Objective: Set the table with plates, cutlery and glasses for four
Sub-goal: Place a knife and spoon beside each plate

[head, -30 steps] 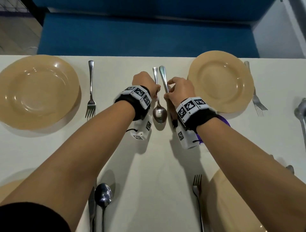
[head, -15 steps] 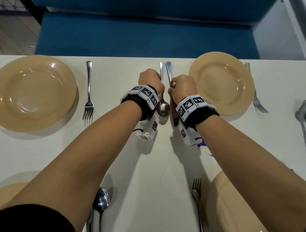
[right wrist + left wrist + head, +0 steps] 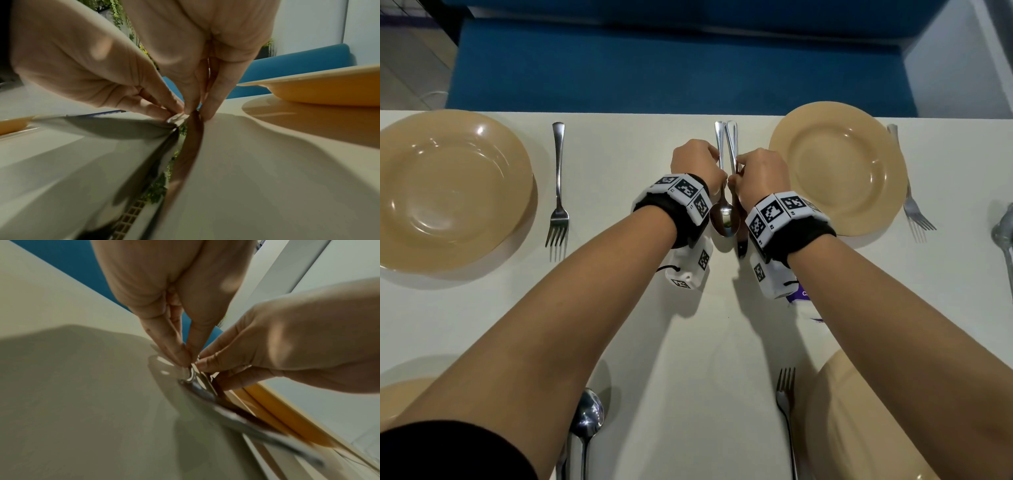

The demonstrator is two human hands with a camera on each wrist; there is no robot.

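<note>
In the head view a spoon [image 3: 724,216] and a knife [image 3: 732,144] lie side by side on the white table [image 3: 705,342], handles pointing away, just left of the far right tan plate [image 3: 837,168]. My left hand [image 3: 700,161] pinches the spoon handle and my right hand [image 3: 760,171] pinches the knife handle. The left wrist view shows my left fingertips [image 3: 185,356] pressed on the spoon [image 3: 193,382]. In the right wrist view my right fingertips [image 3: 207,113] hold the knife [image 3: 185,154] against the table. The knife blade is mostly hidden under my right wrist.
A far left plate [image 3: 452,188] has a fork [image 3: 558,192] beside it. Another fork [image 3: 914,209] lies right of the far right plate. Near me are a spoon [image 3: 585,421], a fork [image 3: 786,411] and two plates [image 3: 859,428]. A blue bench [image 3: 671,68] runs behind the table.
Both hands have slid the spoon and knife to the right, toward the far right plate. The two handles have come closer together and now lie almost parallel.
</note>
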